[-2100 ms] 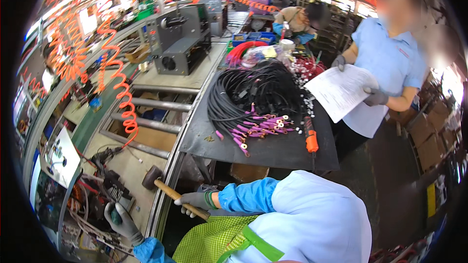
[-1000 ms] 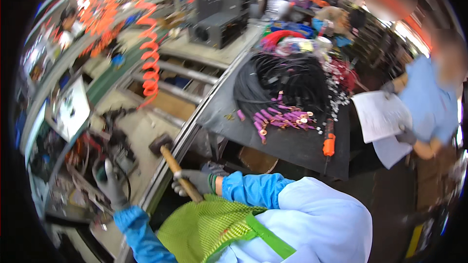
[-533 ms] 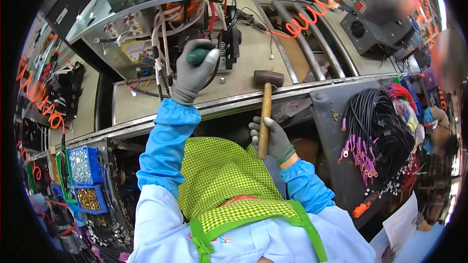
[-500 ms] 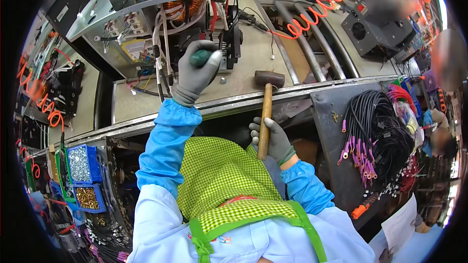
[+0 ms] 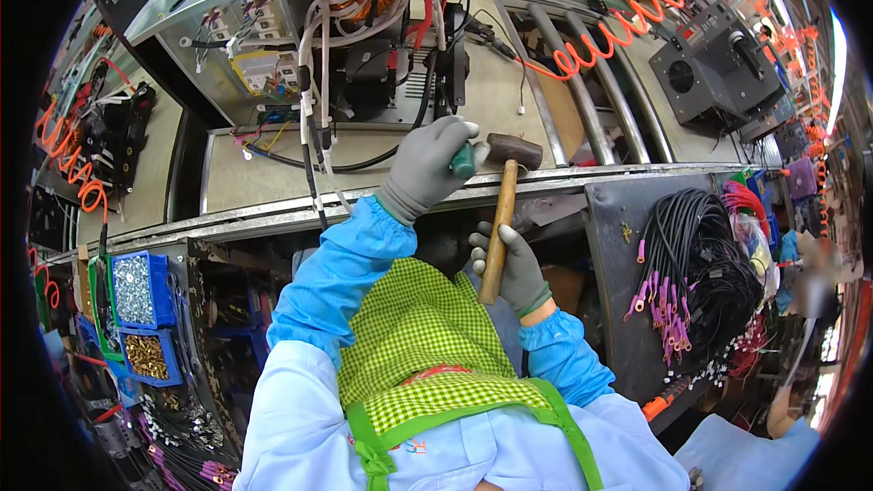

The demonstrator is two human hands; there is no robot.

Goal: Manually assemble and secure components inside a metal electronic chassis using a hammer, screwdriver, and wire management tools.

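My left hand (image 5: 429, 168), in a grey glove, is closed around a dark green tool handle (image 5: 464, 161); the rest of that tool is hidden by the hand. Just right of it is the dark, blunt head of a mallet (image 5: 515, 151), at the front edge of the bench. My right hand (image 5: 515, 265), also gloved, grips the mallet's wooden handle near its lower end. Behind my left hand stands an open metal cabinet (image 5: 264, 95) with copper coils, white cables and a black finned part inside.
Metal rollers (image 5: 582, 82) cross the bench at the right, under an orange coiled hose (image 5: 591, 55). A black metal housing (image 5: 718, 73) sits beyond. Black cables with purple-sleeved lugs (image 5: 696, 264) lie on a side table at right. Blue bins of screws (image 5: 141, 291) stand at left.
My left hand has moved right and nearer, away from the cabinet to beside the mallet head, still holding the green handle. My right hand keeps its grip on the mallet. The view has shifted slightly.
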